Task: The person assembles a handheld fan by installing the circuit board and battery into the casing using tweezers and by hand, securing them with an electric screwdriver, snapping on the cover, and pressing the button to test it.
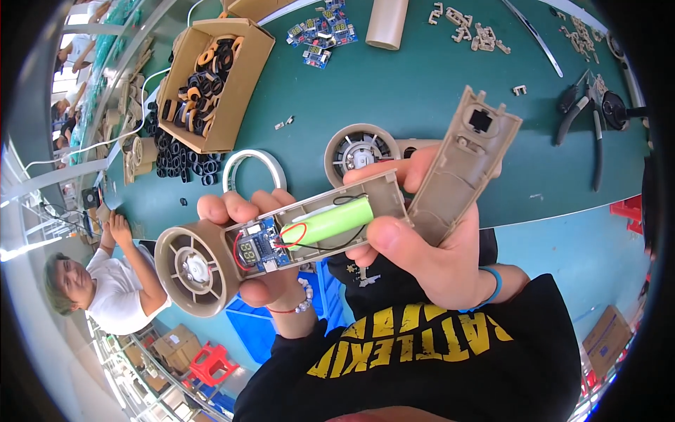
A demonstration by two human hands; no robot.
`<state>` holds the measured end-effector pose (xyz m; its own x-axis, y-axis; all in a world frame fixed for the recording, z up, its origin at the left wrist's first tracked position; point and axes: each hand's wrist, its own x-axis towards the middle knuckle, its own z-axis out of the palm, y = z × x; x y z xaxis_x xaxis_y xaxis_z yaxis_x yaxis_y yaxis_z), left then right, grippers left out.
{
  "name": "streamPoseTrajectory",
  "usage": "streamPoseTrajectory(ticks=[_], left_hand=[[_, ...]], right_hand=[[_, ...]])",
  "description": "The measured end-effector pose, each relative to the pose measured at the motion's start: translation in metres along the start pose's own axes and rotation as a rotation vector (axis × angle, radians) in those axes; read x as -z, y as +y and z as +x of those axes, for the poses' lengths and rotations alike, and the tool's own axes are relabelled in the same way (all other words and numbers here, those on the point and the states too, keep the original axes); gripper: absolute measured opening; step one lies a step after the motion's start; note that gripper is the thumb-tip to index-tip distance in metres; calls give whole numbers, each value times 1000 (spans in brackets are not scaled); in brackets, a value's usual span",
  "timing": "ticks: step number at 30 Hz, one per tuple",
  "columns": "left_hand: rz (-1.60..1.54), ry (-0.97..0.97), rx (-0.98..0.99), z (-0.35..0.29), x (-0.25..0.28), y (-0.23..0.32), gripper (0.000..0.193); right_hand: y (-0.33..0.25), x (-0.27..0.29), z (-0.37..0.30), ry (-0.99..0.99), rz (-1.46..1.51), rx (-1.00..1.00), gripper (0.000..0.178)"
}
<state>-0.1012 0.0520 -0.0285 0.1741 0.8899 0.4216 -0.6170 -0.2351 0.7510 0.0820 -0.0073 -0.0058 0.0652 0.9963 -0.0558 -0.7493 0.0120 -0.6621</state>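
My left hand is wrapped round a beige handheld fan, near where its round head meets the handle. The handle lies open and faces up. Inside it are a blue circuit board with a small display and a light-green cylindrical battery, joined by thin red and black wires. My right hand grips the separate beige handle cover, tilted up to the right with its inner side showing. That hand's thumb and fingers also touch the handle's end. Behind them, a second fan head lies on the table.
A cardboard box of black and orange rings stands at the back left, beside loose black rings. A white ring, circuit boards, a beige tube, tweezers and pliers lie about. A co-worker sits left.
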Motion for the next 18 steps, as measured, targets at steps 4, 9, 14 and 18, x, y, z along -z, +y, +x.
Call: streamPoseTrajectory(ticks=[4,9,14,18], left_hand=[[-22,-14,-12,-4,-2,2,75],[-17,63,-107,-9,-1,-4,75],[6,138,20,-5,-10,2,80],[-89,138,114,-4,-6,8,87]], right_hand=[[0,3,0,18,-17,5,43],[1,4,-2,16,-46,37,44],[8,8,-5,-7,-77,58,41],[-8,5,-5,-33,-216,-45,43]])
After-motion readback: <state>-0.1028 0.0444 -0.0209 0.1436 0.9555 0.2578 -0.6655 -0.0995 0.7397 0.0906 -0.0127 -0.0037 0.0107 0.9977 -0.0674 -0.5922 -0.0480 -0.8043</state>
